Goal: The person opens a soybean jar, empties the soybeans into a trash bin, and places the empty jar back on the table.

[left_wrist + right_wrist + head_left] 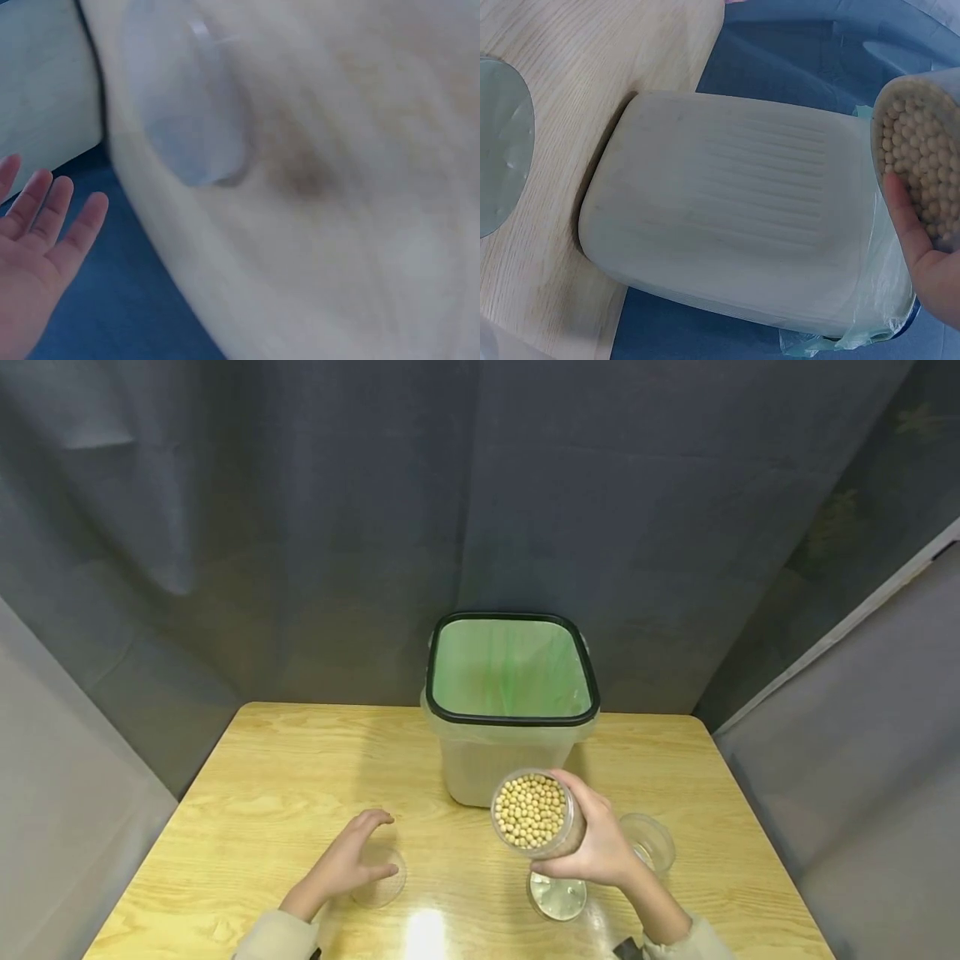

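In the head view my right hand (596, 839) grips a clear plastic jar (573, 835) of pale yellow soybeans (528, 812). The jar is tilted with its round end toward the camera, in front of the bin's lower wall. My left hand (348, 864) has relaxed, spread fingers and holds nothing. It hovers by a clear round lid (380, 889) on the table, partly over it; contact cannot be made out. Beneath the jar lies a silver foil disc (557, 897). The right wrist view shows the jar's soybeans (922, 161) and the silver disc (502, 146) on the tabletop.
A whitish plastic bin (506, 760) with a black rim (513, 720) and a green liner (510, 664) stands at the table's back. Right of my right hand is a clear round container (652, 839). Dark curtains (337, 527) hang behind the wooden table (285, 777).
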{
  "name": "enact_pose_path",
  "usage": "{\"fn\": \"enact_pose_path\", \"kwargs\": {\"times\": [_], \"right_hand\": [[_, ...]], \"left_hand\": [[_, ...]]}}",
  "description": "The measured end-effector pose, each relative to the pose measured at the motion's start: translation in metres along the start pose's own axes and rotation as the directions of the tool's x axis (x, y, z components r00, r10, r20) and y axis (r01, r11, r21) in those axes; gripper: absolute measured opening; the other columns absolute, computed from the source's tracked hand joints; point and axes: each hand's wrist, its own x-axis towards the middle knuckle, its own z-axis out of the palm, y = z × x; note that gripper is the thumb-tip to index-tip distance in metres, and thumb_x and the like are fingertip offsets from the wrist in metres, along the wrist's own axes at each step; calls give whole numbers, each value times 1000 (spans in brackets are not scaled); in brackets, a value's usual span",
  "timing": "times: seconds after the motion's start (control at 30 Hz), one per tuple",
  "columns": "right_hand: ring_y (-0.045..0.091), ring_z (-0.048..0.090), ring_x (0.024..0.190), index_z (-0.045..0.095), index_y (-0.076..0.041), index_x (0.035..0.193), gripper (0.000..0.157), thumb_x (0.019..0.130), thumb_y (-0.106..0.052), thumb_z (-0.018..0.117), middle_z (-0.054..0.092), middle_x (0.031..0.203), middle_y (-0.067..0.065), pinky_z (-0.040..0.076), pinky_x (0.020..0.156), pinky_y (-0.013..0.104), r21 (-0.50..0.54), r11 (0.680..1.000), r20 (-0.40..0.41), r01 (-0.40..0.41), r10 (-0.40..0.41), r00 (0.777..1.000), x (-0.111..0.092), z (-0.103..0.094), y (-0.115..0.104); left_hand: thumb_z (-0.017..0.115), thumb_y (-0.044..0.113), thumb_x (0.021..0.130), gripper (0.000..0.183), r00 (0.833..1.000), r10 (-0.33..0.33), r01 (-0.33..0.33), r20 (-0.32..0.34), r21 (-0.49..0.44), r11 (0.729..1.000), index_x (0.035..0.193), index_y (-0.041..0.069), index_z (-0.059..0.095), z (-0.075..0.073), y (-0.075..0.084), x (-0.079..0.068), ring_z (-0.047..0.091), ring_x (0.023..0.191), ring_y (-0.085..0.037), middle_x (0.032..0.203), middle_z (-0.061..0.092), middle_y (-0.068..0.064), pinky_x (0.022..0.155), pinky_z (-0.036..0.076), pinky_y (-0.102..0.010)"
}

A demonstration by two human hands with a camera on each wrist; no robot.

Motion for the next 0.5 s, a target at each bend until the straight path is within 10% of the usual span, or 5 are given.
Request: {"fn": "enact_pose_path", "kwargs": {"times": [0.5], "right_hand": [[20,56,97,45,-6,127,98,40,-18,88,58,113,9,47,79,41,-11,1000,-8,-19,19,1000,0,0,-2]], "left_hand": [[74,11,74,47,945,182,-195,-273,-20,981,114,2,52,-30,42,29,52,90,-20,103,56,-4,66,49,-28]]}}
